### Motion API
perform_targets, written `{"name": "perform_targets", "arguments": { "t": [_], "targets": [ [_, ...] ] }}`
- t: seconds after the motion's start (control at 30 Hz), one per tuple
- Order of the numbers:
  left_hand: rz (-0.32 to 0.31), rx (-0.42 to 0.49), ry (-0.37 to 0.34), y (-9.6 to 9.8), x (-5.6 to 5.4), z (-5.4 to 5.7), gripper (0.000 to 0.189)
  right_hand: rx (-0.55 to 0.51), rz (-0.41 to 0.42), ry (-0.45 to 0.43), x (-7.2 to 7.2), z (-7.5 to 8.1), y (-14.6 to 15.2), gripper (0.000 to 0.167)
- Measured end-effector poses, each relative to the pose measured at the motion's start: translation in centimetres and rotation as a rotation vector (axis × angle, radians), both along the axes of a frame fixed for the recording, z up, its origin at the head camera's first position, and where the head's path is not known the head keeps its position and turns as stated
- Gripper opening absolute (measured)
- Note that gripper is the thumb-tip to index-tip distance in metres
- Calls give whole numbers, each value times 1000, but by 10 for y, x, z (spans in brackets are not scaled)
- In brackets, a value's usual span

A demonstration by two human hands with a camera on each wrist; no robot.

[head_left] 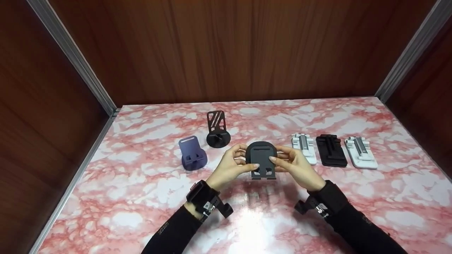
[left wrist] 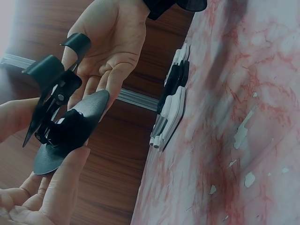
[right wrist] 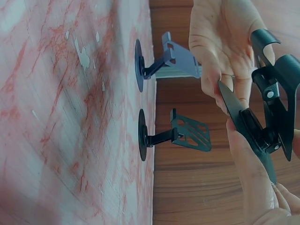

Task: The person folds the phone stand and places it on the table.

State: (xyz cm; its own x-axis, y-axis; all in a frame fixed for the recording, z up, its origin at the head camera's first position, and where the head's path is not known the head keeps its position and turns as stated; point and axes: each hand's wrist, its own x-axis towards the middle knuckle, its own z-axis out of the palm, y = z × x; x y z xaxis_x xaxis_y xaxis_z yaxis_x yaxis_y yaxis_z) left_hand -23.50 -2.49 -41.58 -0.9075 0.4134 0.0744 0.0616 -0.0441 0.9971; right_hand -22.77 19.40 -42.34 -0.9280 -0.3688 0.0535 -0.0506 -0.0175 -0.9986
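Note:
Both hands hold a dark grey phone stand [head_left: 261, 160] up over the middle of the table. My left hand [head_left: 227, 170] grips its left side, thumb on the front plate and fingers behind. On the opposite side my right hand [head_left: 300, 170] pinches it the same way. In the left wrist view, the stand's round base [left wrist: 96, 105] sits between the fingers of both hands. A hinged arm joins this base to the slotted plate [right wrist: 286, 122], which has two curved hooks and lies folded close to the base.
Left of the hands stand a purple phone stand [head_left: 193, 153] and a black one [head_left: 218, 130] with a slatted plate. To the right lie a white folded stand [head_left: 308, 155], a black folded stand [head_left: 331, 151] and another white one [head_left: 361, 153]. Wooden panels [head_left: 247, 53] enclose the marbled table [head_left: 141, 197].

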Motion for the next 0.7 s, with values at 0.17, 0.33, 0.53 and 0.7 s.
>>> {"name": "perform_targets", "arguments": {
  "t": [0.17, 0.33, 0.53, 0.7],
  "targets": [
    [-4, 11, 8, -1, 6, 8, 39, 10, 3, -2, 0, 0, 0, 51],
    [-9, 14, 4, -1, 6, 6, 38, 24, -3, -11, 0, 0, 0, 54],
    [7, -28, 36, -1, 5, 6, 37, 33, -3, 4, 0, -1, 0, 51],
    [16, -54, 59, -1, 5, 6, 38, 23, 7, 12, 0, -2, -1, 49]
  ]
}}
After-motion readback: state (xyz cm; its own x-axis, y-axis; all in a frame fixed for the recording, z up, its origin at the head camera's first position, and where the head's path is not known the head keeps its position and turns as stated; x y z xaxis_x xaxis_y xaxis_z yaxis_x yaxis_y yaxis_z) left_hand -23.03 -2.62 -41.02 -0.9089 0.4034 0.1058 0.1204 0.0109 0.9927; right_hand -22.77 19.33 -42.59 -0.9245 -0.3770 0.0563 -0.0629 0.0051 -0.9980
